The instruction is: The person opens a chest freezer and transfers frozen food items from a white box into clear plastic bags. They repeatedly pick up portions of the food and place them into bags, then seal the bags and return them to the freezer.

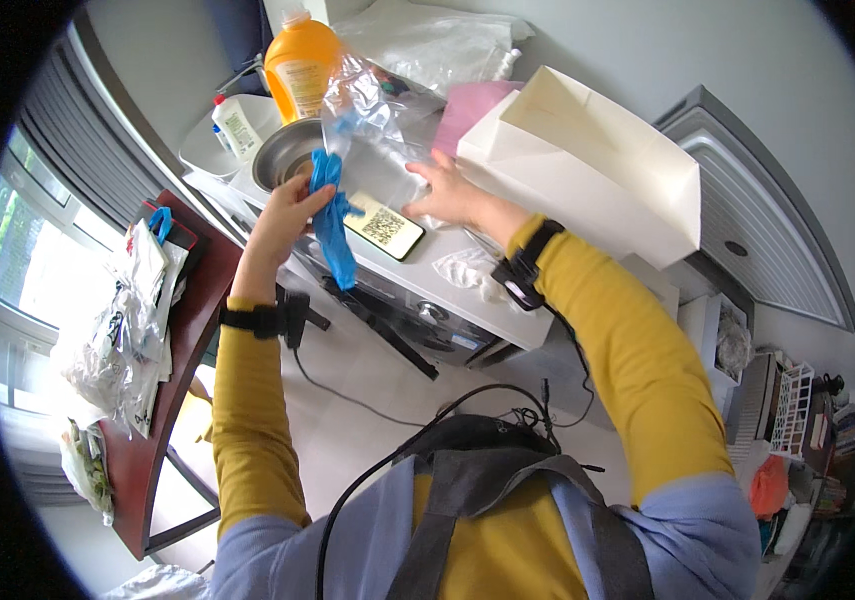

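Note:
My left hand (288, 214) grips a crumpled blue plastic glove (332, 225) between thumb and fingers, in front of a metal bowl (277, 155). To its right my right hand (446, 193) is spread, its fingertips at a clear plastic bag (375, 161) that stands on the white counter; whether they pinch it I cannot tell. A smartphone (390, 231) showing a printed-style code on its screen lies between the hands, near the counter's front edge. Crumpled white tissue (470, 268) lies below my right hand.
An orange jug (300, 67) and a white bottle with a red cap (236, 127) stand at the back left, beside a basin. A large open white paper bag (585, 180) lies on the right. Left is a dark red table (194, 307) with plastic bags; cables hang before me.

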A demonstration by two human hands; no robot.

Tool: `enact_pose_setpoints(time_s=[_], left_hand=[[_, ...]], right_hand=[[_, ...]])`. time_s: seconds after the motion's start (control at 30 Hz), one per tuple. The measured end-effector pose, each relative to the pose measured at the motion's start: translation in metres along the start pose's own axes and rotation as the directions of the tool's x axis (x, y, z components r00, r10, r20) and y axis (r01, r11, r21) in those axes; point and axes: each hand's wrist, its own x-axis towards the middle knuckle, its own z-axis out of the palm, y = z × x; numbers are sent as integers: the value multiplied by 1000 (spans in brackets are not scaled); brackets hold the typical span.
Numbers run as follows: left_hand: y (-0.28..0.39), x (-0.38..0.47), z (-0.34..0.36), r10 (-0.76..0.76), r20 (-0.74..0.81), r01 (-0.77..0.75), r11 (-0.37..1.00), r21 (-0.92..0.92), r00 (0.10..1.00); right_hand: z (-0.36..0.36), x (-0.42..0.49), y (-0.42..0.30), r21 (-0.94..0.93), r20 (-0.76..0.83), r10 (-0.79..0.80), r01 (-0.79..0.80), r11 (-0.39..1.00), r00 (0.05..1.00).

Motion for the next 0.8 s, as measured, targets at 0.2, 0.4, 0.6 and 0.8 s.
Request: enact_pose_setpoints(time_s=[0.2, 0.4, 0.6, 0.8], left_hand=[[-23, -53, -38, -66, -75, 65, 998, -23, 995], [-28, -56, -60, -83, -138, 77, 996, -47, 987], [5, 12, -32, 51, -109, -40, 994, 104, 993], [43, 150, -5, 304, -104, -219, 847, 484, 947]], right_hand=[[21, 80, 15, -193, 33, 162, -153, 969, 986], [11, 70, -11, 47, -606, -135, 205, 978, 784], [-97, -46, -42, 17, -824, -204, 383, 923, 528], [-147, -172, -63, 167, -813, -151, 474, 865, 562]])
